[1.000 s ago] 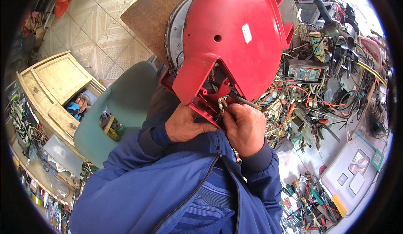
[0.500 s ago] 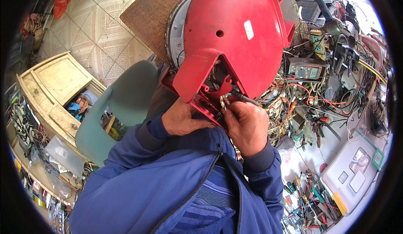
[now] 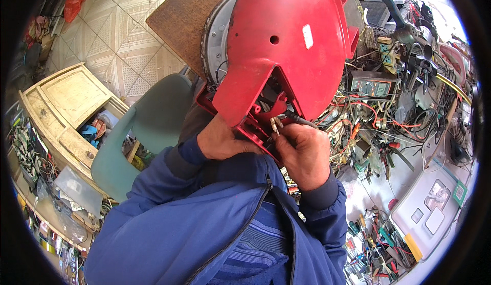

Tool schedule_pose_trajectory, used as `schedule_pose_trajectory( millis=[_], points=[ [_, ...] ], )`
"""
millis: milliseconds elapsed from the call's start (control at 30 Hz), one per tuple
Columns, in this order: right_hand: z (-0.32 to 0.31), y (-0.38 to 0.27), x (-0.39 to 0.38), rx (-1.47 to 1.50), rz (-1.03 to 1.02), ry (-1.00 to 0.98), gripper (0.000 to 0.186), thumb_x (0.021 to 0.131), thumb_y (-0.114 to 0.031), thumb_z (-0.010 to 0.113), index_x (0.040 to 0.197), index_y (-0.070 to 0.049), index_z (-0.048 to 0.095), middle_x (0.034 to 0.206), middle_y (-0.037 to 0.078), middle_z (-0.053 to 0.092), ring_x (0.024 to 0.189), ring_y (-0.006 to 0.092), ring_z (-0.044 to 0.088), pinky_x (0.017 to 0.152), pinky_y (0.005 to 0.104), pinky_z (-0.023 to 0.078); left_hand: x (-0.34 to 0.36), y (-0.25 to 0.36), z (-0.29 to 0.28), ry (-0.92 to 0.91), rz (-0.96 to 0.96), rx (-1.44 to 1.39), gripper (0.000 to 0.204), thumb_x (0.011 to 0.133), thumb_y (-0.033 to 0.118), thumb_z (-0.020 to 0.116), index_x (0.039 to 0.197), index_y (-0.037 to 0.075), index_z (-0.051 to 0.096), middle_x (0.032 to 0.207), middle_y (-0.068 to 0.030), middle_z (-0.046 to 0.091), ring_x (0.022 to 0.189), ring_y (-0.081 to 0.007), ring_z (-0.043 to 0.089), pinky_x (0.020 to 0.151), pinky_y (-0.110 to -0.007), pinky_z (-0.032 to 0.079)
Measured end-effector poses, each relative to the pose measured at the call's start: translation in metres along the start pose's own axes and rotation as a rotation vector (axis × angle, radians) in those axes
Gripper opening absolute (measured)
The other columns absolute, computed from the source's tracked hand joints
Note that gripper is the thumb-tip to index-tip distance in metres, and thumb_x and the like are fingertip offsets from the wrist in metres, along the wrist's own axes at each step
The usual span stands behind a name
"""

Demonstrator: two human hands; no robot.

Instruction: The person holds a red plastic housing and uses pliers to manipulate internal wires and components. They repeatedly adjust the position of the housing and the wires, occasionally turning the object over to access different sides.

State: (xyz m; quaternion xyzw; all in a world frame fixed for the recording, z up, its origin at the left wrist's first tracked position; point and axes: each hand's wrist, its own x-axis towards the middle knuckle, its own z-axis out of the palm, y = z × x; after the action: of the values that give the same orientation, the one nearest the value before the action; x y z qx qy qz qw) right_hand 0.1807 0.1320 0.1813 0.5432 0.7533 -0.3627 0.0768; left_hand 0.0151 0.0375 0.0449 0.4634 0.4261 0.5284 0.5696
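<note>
Hands point(image 3: 266, 144) on domed red housing point(image 3: 286, 39)

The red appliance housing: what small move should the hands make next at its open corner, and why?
Probably keep the left hand bracing the red housing and let the right hand guide the pale wire ends toward the opening. The ends sit pinched at its fingertips right at the exposed cavity, with the dark cable trailing beside.

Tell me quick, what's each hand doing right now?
Left hand: closed on the lower edge of the red appliance shell.
Right hand: closed, pinching the wire ends at the shell's opening.
</note>
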Motion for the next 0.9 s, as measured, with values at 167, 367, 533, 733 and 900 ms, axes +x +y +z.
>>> schedule_pose_trajectory(
  millis=[167, 367, 533, 733, 900],
  points=[
    [-0.003, -0.002, 0.0, 0.03, -0.014, 0.013, 0.013, 0.089, -0.018, 0.071, 0.088, -0.006, 0.076, 0.082, 0.019, 0.07, 0.08, 0.0407, 0.071, 0.069, 0.0491, 0.055, 0.002, 0.003, 0.001, -0.025, -0.104, -0.174, 0.053, 0.078, 0.019, 0.095, 0.123, 0.004, 0.071, 0.114, -0.0074, 0.075, 0.104, -0.0196, 0.071, 0.092, -0.037, 0.057],
    [-0.006, -0.001, 0.001, 0.003, -0.03, -0.008, 0.012, 0.089, -0.018, 0.071, 0.088, -0.006, 0.076, 0.082, 0.019, 0.071, 0.08, 0.0404, 0.071, 0.069, 0.0489, 0.055, 0.002, -0.003, 0.005, -0.011, -0.03, -0.12, 0.051, 0.08, 0.017, 0.095, 0.123, 0.003, 0.071, 0.113, -0.0065, 0.074, 0.102, -0.018, 0.071, 0.089, -0.037, 0.058],
    [-0.005, 0.002, 0.002, -0.005, -0.043, -0.042, 0.013, 0.088, -0.017, 0.071, 0.083, -0.005, 0.073, 0.08, 0.019, 0.069, 0.078, 0.0409, 0.07, 0.068, 0.05, 0.054, 0.002, 0.004, 0.004, -0.025, -0.124, -0.198, 0.052, 0.08, 0.016, 0.094, 0.124, 0.003, 0.07, 0.117, -0.0072, 0.072, 0.106, -0.0182, 0.07, 0.09, -0.037, 0.058],
    [-0.009, 0.003, 0.001, 0.002, -0.075, -0.048, 0.012, 0.088, -0.009, 0.075, 0.09, 0.002, 0.075, 0.077, 0.021, 0.068, 0.069, 0.0374, 0.07, 0.062, 0.0405, 0.053, 0.001, 0.002, 0.006, -0.027, -0.13, -0.195, 0.052, 0.08, 0.016, 0.094, 0.124, 0.003, 0.07, 0.121, -0.0073, 0.072, 0.11, -0.0192, 0.069, 0.094, -0.037, 0.057],
    [-0.008, 0.003, -0.003, 0.103, -0.073, 0.043, 0.012, 0.086, -0.007, 0.077, 0.092, 0.003, 0.076, 0.073, 0.016, 0.068, 0.064, 0.0268, 0.068, 0.061, 0.0364, 0.052, -0.003, -0.001, 0.0, -0.055, -0.088, -0.113, 0.051, 0.081, 0.016, 0.093, 0.125, 0.003, 0.071, 0.125, -0.0074, 0.073, 0.114, -0.0199, 0.068, 0.099, -0.038, 0.055]
  ],
)
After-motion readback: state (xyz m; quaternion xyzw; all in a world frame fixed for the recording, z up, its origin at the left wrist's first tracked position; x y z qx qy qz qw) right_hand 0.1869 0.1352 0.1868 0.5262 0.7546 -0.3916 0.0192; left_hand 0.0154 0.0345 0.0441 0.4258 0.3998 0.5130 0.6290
